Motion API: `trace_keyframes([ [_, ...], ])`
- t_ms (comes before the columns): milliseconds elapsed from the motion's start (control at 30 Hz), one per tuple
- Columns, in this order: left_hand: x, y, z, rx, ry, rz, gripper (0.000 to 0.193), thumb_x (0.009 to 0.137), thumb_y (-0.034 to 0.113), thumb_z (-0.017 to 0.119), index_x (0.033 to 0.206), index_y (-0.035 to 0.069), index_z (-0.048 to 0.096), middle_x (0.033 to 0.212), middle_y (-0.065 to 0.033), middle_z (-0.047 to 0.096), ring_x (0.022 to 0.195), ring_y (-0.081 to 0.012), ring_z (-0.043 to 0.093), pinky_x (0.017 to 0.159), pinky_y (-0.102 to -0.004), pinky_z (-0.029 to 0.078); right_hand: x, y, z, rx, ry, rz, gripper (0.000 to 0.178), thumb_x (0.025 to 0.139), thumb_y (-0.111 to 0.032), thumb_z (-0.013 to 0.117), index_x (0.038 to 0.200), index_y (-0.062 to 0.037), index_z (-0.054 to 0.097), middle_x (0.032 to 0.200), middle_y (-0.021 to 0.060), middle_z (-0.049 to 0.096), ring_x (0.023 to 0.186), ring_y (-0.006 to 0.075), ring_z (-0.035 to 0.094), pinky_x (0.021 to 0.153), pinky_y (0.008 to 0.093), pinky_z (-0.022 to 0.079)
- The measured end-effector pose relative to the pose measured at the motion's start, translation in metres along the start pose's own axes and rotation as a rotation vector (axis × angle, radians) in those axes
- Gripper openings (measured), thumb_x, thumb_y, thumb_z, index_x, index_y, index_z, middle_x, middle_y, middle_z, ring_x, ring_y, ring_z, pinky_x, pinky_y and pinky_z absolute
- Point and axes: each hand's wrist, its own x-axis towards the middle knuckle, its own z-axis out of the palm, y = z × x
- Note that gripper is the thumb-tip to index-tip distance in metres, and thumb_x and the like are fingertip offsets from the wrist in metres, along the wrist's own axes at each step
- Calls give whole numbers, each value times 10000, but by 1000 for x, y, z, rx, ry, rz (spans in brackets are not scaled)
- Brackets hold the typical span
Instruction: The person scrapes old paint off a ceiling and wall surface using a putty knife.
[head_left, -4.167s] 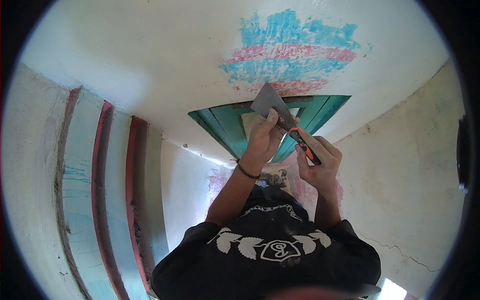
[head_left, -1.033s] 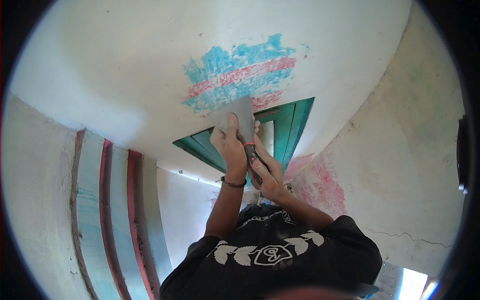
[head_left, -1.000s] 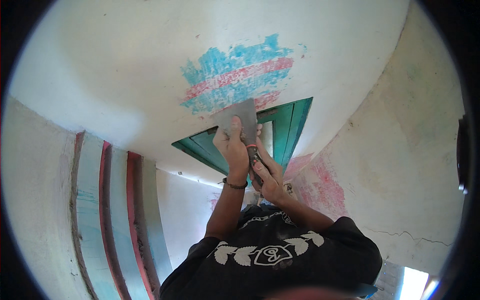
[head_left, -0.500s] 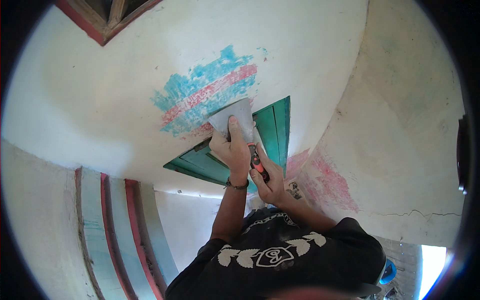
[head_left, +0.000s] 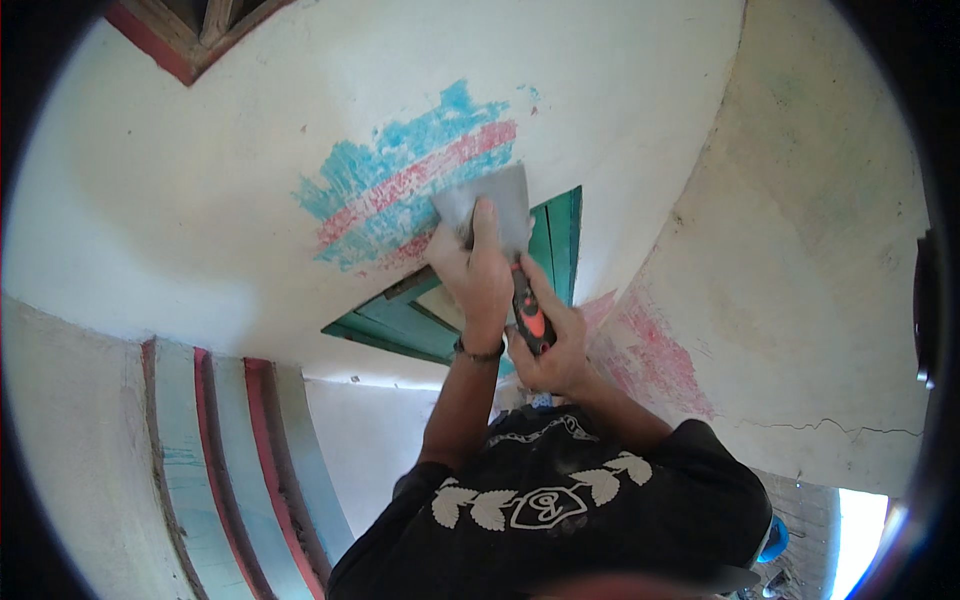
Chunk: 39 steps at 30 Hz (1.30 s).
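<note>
Both my hands are on a paint scraper (head_left: 505,195) with a wide grey metal blade and a black and red handle. My left hand (head_left: 478,275) pinches the blade, its thumb flat on the face and its other fingers partly hidden. Around the handle, my right hand (head_left: 552,350) is closed. The blade's wide edge lies at the lower right of a blue and pink patch (head_left: 415,170) on the whitish wall (head_left: 250,180). Whether the edge presses on the wall, I cannot tell.
Below the patch, a green wooden frame (head_left: 395,325) is partly hidden by my arms. To the right, another wall (head_left: 800,260) bears pink stains (head_left: 655,350) and a crack. A wooden frame with a red edge (head_left: 180,60) is at upper left. Red-edged ledges (head_left: 275,430) stand at lower left.
The scraper and both my hands have moved up and slightly right along the patch's lower edge. Both hands keep their hold. The whole view has shifted slightly.
</note>
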Motion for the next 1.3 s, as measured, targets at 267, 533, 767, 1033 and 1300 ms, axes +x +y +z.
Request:
trace_keyframes([
  [267, -10, -11, 6, 0, -40, -31, 257, 1007, 132, 577, 955, -120, 581, 835, -154, 658, 619, -211, 675, 543, -317, 568, 0, 0, -21, -9, -31, 156, 791, 711, 7, 577, 1477, 90, 398, 872, 89, 666, 668, 80, 562, 632, 223, 458],
  [533, 19, 5, 34, 1, -127, 72, 260, 1021, 128, 565, 911, -105, 600, 784, -86, 649, 622, -120, 632, 512, -280, 545, 36, -7, -31, 5, 40, -27, 765, 716, -12, 577, 1463, 61, 433, 822, 124, 642, 644, 110, 559, 640, 259, 490],
  [767, 5, -9, 37, -110, -69, 50, 265, 1019, 141, 579, 885, -88, 586, 779, -84, 642, 610, -133, 639, 502, -288, 539, 25, 5, -44, -28, -32, 80, 804, 694, -17, 593, 1474, 79, 420, 876, 91, 683, 684, 63, 568, 683, 201, 454],
  [1033, 12, 15, 50, -130, -119, 45, 171, 1002, 108, 582, 1021, -58, 616, 900, -63, 632, 658, -128, 612, 565, -321, 591, 46, -11, -57, -73, -20, -27, 781, 702, 3, 573, 1474, 18, 452, 710, 100, 578, 553, 119, 509, 569, 250, 447],
  [1300, 22, 14, 56, -79, -105, 66, 207, 1013, 139, 578, 948, -54, 618, 829, -37, 613, 637, -130, 612, 552, -313, 583, 51, -9, -55, -71, 31, -70, 774, 685, 7, 555, 1456, 19, 482, 724, 90, 605, 556, 94, 495, 570, 238, 447],
])
